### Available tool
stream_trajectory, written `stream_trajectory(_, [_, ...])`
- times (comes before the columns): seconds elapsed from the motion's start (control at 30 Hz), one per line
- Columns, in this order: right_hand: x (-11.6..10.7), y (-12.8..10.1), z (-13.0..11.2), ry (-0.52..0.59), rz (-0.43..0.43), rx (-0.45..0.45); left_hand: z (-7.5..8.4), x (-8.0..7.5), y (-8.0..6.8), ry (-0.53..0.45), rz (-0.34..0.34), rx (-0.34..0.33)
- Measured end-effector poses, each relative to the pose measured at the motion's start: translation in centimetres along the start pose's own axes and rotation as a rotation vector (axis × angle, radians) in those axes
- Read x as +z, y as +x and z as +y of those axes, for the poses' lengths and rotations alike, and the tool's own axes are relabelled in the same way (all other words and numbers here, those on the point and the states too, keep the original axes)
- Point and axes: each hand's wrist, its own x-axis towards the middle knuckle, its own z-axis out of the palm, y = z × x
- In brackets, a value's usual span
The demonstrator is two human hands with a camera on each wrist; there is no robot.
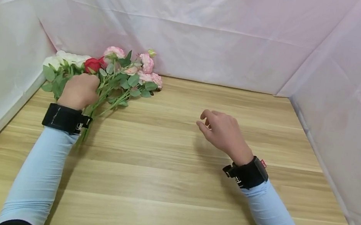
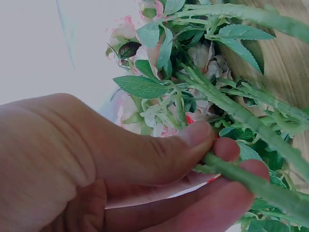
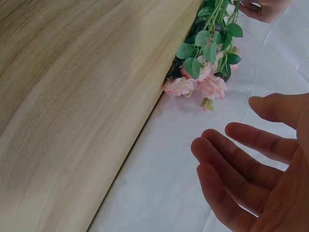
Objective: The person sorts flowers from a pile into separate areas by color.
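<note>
At the back left, my left hand [image 1: 80, 89] is over a bunch of flowers. Its thumb and fingers pinch a green flower stem [image 2: 260, 186], seen close up in the left wrist view. Around that hand lie white flowers [image 1: 69, 58], a red rose [image 1: 93, 65] and pink flowers [image 1: 146, 63] with green leaves. Which bloom tops the pinched stem I cannot tell. My right hand [image 1: 221, 131] hovers over the right half of the table, fingers loosely bent and holding nothing; the right wrist view shows its fingers [image 3: 227, 193] spread apart.
The flowers lie on a wood-grain table [image 1: 158, 163], blooms toward the back edge and stems toward the front. White cloth [image 1: 193, 25] hangs behind the table and along both sides. Each wrist wears a black strap [image 1: 60, 118].
</note>
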Motion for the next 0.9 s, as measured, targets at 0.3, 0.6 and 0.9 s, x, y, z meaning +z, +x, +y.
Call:
stream_trajectory(0.3, [-0.09, 0.07, -0.01, -0.002, -0.011, 0.003, 0.66, -0.40, 0.10, 0.022, 0.090, -0.010])
stream_trajectory(0.6, [0.12, 0.11, -0.11, -0.003, -0.016, 0.001, 0.76, -0.48, -0.21, 0.001, 0.166, -0.056])
stream_trajectory(0.9, [0.29, 0.10, -0.20, -0.001, -0.019, 0.003, 0.62, -0.61, -0.37, -0.001, 0.187, -0.056])
